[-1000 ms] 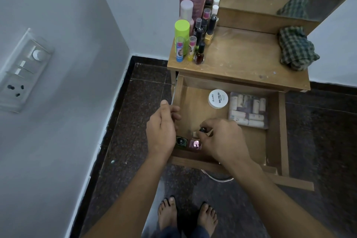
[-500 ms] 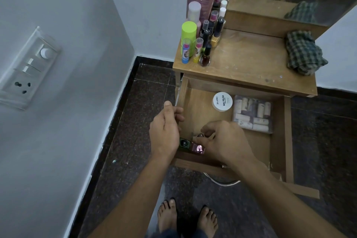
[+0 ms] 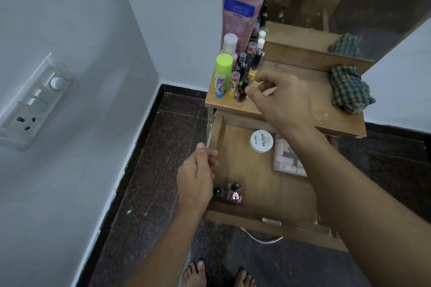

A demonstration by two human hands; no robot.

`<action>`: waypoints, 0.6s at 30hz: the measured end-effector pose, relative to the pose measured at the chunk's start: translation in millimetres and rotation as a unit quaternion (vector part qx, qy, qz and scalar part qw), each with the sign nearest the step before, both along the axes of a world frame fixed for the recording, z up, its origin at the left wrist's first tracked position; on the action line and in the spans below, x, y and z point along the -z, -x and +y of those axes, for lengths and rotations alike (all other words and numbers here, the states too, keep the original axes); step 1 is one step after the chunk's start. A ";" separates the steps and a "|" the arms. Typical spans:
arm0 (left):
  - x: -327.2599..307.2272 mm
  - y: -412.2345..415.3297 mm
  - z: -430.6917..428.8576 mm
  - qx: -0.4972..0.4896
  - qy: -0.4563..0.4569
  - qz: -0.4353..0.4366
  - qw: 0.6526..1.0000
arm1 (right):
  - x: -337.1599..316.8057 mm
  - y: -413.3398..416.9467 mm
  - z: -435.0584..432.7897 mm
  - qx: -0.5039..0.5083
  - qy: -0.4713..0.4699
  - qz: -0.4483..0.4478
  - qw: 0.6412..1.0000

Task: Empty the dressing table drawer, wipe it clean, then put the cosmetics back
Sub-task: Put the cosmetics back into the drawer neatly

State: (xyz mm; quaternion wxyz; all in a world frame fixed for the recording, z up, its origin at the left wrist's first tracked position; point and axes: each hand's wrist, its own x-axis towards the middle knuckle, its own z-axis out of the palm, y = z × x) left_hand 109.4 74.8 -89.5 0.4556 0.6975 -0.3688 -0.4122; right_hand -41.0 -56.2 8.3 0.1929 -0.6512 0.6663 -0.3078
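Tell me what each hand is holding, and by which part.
Left hand grips the open drawer by the top edge of its left side wall. Right hand curls its fingers beside the bottles on the tabletop; whether they pinch anything cannot be told.

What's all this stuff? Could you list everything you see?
drawer: one, wooden, open under tabletop.
tub: one, white, drawer's back.
packet: one, clear, right of tub.
small bottles: about three, green, black, pink, drawer's front-left corner.
cosmetics cluster: many, mixed, tabletop's left.
cloth: one, checked green, tabletop's right.
mirror: one, behind tabletop.
switchboard: one, white, room wall.
feet: two, bare, floor.
left hand: grips drawer's left wall.
right hand: above tabletop beside cluster; grip unclear.
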 end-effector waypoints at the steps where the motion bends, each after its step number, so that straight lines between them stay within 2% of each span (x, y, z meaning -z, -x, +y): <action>1: 0.3 0.1 -0.2 0.001 0.000 0.001 1.000 | -2.7 -4.2 -6.8 -0.003 0.009 0.013 1.000; 6: 4.5 -0.4 -0.9 0.006 0.004 0.000 1.000 | -2.9 -19.0 -24.3 -0.008 0.008 0.077 0.997; 13: 3.3 -1.4 -2.4 0.014 0.001 -0.002 1.000 | 2.9 -12.3 -25.7 -0.020 -0.010 0.114 0.993; 18: 4.3 -1.1 -2.1 0.014 -0.011 0.006 1.000 | -15.6 2.2 7.6 -0.019 0.033 0.083 0.996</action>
